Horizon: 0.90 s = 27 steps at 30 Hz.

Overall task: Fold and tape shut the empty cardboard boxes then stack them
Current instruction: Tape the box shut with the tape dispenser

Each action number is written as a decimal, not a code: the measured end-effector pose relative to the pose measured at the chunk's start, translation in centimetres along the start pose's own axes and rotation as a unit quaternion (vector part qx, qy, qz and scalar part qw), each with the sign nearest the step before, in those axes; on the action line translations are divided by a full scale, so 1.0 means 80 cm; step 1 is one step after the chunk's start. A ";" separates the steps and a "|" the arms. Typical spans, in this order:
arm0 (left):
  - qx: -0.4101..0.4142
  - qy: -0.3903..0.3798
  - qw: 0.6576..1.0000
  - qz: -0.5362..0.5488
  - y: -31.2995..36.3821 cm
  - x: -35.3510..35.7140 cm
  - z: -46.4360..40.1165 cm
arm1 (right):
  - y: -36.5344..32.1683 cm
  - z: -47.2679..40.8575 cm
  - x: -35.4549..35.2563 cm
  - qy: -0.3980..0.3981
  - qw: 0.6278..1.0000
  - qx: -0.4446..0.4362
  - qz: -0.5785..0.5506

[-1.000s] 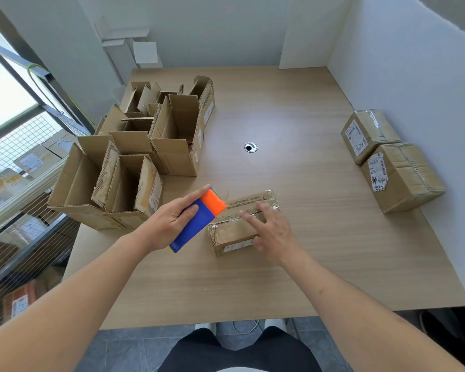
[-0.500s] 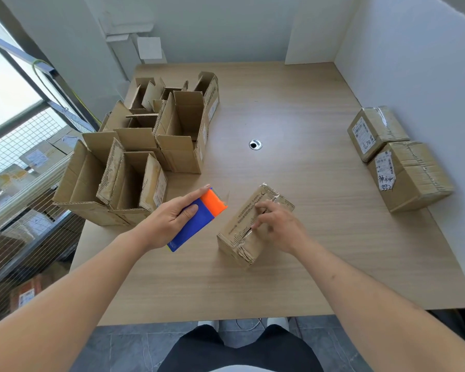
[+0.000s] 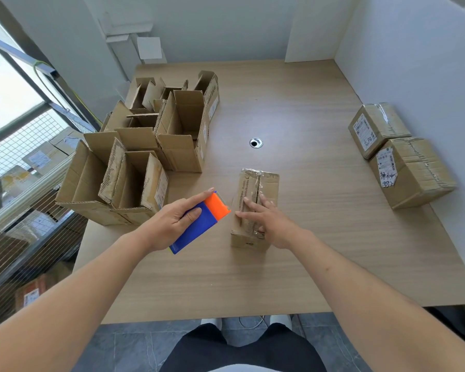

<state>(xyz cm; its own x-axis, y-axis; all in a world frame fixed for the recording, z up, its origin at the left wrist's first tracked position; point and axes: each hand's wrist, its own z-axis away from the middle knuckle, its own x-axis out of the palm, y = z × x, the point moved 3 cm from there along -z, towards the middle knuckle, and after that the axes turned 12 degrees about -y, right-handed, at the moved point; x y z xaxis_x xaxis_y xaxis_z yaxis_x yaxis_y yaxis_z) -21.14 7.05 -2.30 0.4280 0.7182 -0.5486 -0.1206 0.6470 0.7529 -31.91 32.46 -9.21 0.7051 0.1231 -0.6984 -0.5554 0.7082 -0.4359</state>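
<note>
Cardboard, closed along its top seam and glossy with clear tape, forms the small box [image 3: 255, 208] that lies under the right hand [image 3: 273, 224]. The fingers [image 3: 249, 204] are spread and laid nearly flat on the box top, so that the taped seam is pressed down; nothing is pinched. Just to the left of those fingers a blue and orange tape dispenser [image 3: 199, 224] is held in the left hand [image 3: 172, 224], with thumb and fingers curled round its body and its orange end pointed toward the box, close to it but apart from it.

Further left of the fingers, and beyond them, a cluster of open boxes [image 3: 151, 154] is seen with flaps upright, neither folded nor taped. Well to the right of the fingers two sealed boxes [image 3: 397, 154] are set side by side by the wall, touching but not stacked. All of this is borne by the wooden table [image 3: 293, 264].

By these signs, the task is judged under halfway: three boxes are closed, the one in hand perhaps wanting more tape, and most of the folding, all the remaining taping and the stacking are left.
</note>
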 end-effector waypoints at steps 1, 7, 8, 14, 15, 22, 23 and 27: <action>-0.001 -0.003 1.000 -0.003 0.000 0.000 0.001 | 0.002 0.002 -0.002 0.008 1.000 0.001 0.000; 0.002 -0.020 1.000 -0.017 0.004 0.005 0.007 | -0.029 0.030 -0.023 0.105 0.905 -0.106 -0.398; 0.004 -0.025 0.999 -0.021 0.006 0.006 0.007 | -0.037 0.036 -0.028 0.110 0.888 -0.124 -0.428; 0.008 -0.042 0.999 -0.032 0.019 0.013 0.007 | -0.060 0.041 -0.043 0.167 0.872 -0.126 -0.442; 0.009 -0.040 0.999 -0.027 0.021 0.014 0.007 | -0.060 0.040 -0.044 0.183 0.863 -0.120 -0.455; 0.037 -0.012 0.999 -0.014 0.032 0.015 0.010 | -0.055 0.046 -0.043 0.227 0.769 -0.062 -0.595; 0.043 -0.007 0.999 -0.016 0.032 0.015 0.011 | -0.054 0.045 -0.043 0.230 0.761 -0.050 -0.605; 0.060 0.009 0.998 -0.017 0.035 0.015 0.014 | -0.053 0.045 -0.042 0.231 0.723 -0.019 -0.650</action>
<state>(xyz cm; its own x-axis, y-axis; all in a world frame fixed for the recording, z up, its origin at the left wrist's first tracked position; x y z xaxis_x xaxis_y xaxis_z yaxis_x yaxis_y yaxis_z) -19.97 9.49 -0.44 0.4129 0.7017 -0.5806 0.0018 0.6369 0.7710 -30.33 31.57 -2.96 0.4247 -0.8817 0.2053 0.4283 -0.0041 -0.9036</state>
